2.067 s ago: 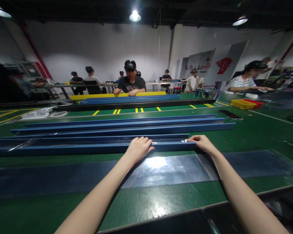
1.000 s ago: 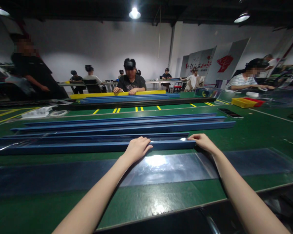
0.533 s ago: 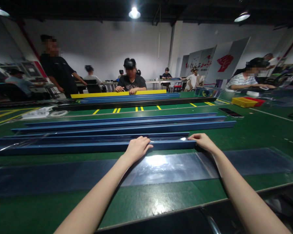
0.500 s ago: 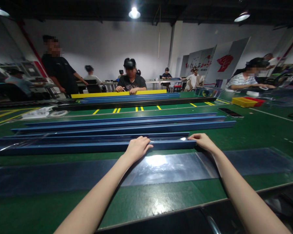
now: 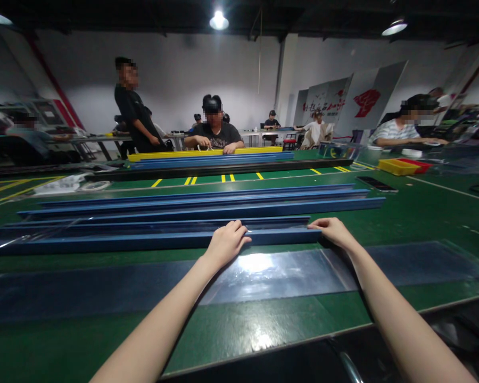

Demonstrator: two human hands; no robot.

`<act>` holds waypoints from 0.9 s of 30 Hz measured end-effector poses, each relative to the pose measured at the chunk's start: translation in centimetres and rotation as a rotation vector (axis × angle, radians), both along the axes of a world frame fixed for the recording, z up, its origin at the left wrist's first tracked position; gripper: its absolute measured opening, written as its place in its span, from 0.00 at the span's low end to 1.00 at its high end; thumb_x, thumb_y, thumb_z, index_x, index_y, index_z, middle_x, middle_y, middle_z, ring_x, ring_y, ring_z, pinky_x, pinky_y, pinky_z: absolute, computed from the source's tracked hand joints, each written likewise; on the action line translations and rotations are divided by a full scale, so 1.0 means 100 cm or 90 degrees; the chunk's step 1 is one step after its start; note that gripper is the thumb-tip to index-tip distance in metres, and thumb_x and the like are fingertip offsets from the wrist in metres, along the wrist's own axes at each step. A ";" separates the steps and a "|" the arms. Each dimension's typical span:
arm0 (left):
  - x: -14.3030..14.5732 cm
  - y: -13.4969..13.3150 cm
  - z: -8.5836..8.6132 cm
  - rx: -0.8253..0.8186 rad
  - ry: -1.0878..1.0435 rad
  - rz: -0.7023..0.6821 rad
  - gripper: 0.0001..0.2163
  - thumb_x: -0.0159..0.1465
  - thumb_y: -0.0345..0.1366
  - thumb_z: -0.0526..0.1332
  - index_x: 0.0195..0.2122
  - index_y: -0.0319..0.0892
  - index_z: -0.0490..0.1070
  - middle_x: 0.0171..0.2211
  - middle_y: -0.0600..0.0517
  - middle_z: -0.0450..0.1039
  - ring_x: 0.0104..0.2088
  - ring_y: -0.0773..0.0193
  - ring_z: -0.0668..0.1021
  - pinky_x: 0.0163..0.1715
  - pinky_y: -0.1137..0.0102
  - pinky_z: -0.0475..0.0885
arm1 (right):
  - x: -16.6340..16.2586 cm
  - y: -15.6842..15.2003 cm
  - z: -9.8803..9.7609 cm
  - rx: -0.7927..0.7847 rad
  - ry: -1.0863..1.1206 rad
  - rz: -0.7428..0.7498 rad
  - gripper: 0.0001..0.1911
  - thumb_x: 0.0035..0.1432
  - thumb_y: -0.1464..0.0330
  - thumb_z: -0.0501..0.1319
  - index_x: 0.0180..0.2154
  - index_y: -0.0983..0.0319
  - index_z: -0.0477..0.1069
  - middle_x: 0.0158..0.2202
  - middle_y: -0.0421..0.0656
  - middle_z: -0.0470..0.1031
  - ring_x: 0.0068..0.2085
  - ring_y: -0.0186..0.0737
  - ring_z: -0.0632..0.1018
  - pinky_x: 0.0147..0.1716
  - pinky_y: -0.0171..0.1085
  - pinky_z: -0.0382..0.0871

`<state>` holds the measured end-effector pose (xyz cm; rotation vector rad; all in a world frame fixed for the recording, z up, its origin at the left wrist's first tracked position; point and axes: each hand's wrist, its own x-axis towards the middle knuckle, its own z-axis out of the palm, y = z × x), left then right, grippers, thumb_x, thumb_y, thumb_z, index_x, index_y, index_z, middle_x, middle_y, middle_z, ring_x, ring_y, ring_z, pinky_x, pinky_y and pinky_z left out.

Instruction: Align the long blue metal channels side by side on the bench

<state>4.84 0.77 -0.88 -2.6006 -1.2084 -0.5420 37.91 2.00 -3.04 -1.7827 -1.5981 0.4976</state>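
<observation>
A long blue U-shaped channel [image 5: 123, 243] lies across the table in front of me. My left hand [image 5: 228, 239] is closed over its near wall, fingertips inside and thumb along the front. At the channel's right end, my right hand [image 5: 332, 231] pinches the corner; whether a thin clear strip is also between those fingers I cannot tell. Clear, shiny plastic film [image 5: 51, 232] shows in the left part of the channel. A flat transparent plastic sheet [image 5: 279, 274] lies on the table nearer to me, under my forearms.
Behind are more blue channels [image 5: 199, 205], a black profile [image 5: 223, 169] and a phone [image 5: 377, 184]. A yellow bin [image 5: 397, 166] stands at the right. Across the green table [image 5: 423, 218], a seated person [image 5: 215, 133] handles a yellow profile [image 5: 255, 151]; another person [image 5: 133, 117] stands nearby.
My hands stay almost where they were. A bright glint in the channel beside my right hand is gone. Across the table, the standing person and the yellow profile have moved right.
</observation>
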 end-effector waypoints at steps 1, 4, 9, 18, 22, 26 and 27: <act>0.000 0.000 0.000 -0.005 -0.015 -0.003 0.08 0.62 0.40 0.53 0.38 0.43 0.64 0.37 0.52 0.69 0.39 0.64 0.71 0.35 0.72 0.67 | 0.000 -0.001 0.001 -0.003 -0.002 -0.004 0.17 0.41 0.56 0.59 0.24 0.64 0.76 0.21 0.44 0.75 0.25 0.38 0.72 0.24 0.34 0.60; 0.000 -0.001 0.002 -0.025 -0.051 -0.001 0.07 0.62 0.41 0.54 0.37 0.43 0.63 0.36 0.53 0.69 0.39 0.65 0.72 0.35 0.73 0.67 | -0.001 -0.005 0.007 -0.002 -0.013 -0.028 0.20 0.42 0.54 0.57 0.25 0.63 0.76 0.17 0.42 0.71 0.21 0.36 0.70 0.21 0.34 0.58; 0.001 -0.001 0.002 -0.033 -0.072 0.008 0.07 0.61 0.41 0.55 0.35 0.43 0.62 0.36 0.53 0.69 0.37 0.65 0.72 0.33 0.73 0.66 | -0.013 -0.014 0.019 0.108 -0.062 -0.079 0.25 0.51 0.51 0.48 0.21 0.62 0.70 0.15 0.41 0.67 0.20 0.35 0.68 0.23 0.33 0.57; 0.003 -0.001 0.003 -0.040 -0.061 0.026 0.09 0.61 0.42 0.54 0.33 0.42 0.63 0.35 0.53 0.69 0.37 0.65 0.72 0.33 0.73 0.66 | -0.047 -0.025 0.020 0.265 -0.394 -0.015 0.21 0.57 0.58 0.47 0.17 0.61 0.58 0.20 0.40 0.67 0.23 0.32 0.66 0.22 0.32 0.50; 0.003 -0.001 0.003 -0.034 -0.058 0.030 0.09 0.61 0.43 0.54 0.33 0.42 0.63 0.34 0.53 0.69 0.37 0.65 0.72 0.33 0.73 0.66 | -0.052 -0.024 0.018 0.296 -0.464 -0.019 0.19 0.58 0.61 0.47 0.19 0.61 0.60 0.22 0.40 0.68 0.26 0.32 0.68 0.23 0.31 0.51; 0.003 -0.001 0.004 -0.031 -0.041 0.035 0.09 0.61 0.43 0.54 0.33 0.42 0.63 0.35 0.53 0.69 0.37 0.64 0.72 0.32 0.73 0.66 | -0.055 -0.021 0.017 0.309 -0.520 -0.033 0.19 0.58 0.63 0.47 0.19 0.62 0.64 0.22 0.41 0.69 0.26 0.32 0.70 0.24 0.31 0.51; 0.003 -0.001 0.004 -0.030 -0.035 0.036 0.09 0.61 0.43 0.54 0.33 0.42 0.63 0.35 0.52 0.69 0.37 0.64 0.72 0.32 0.73 0.66 | -0.055 -0.020 0.017 0.308 -0.533 -0.036 0.19 0.58 0.63 0.47 0.19 0.62 0.65 0.22 0.41 0.70 0.26 0.32 0.70 0.24 0.31 0.51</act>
